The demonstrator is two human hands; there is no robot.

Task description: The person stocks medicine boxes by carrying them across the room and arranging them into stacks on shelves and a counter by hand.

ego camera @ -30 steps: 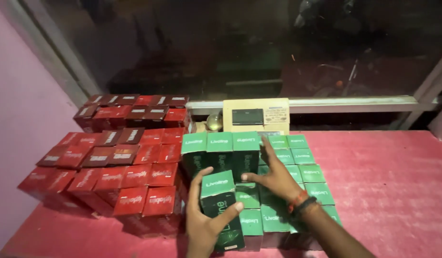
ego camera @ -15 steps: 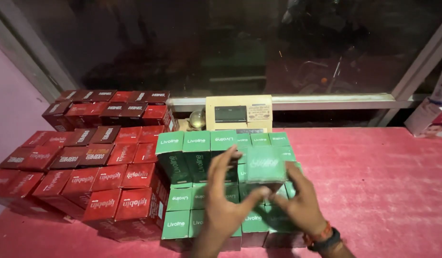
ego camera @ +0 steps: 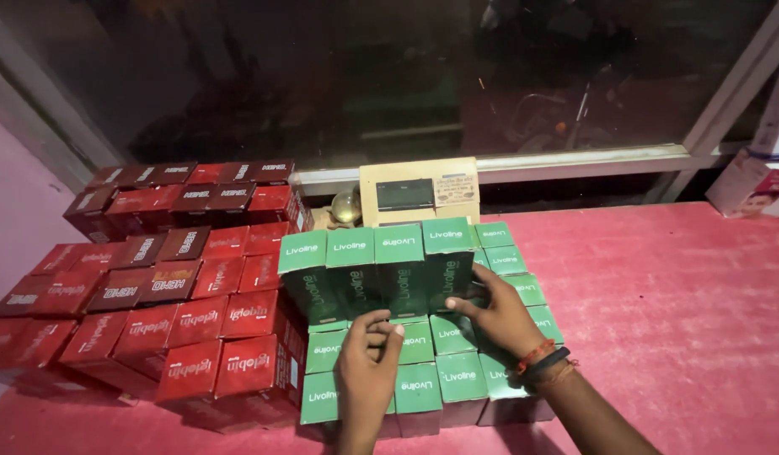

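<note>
Fingers (ego camera: 473,305) spread, touching green boxes (ego camera: 399,268)

Upright cartons (ego camera: 377,270) behind flat cartons (ego camera: 440,371); second carton stack (ego camera: 170,295) left; small device (ego camera: 419,192) behind.

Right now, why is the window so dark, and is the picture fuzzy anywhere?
In the head view, the window is dark and shows only faint shapes; the light falls on the red table. The green boxes look sharp, as do the left hand and right hand resting on them. The red boxes at the left edge are dimmer, and the straight window frame bends slightly near the corners.
</note>
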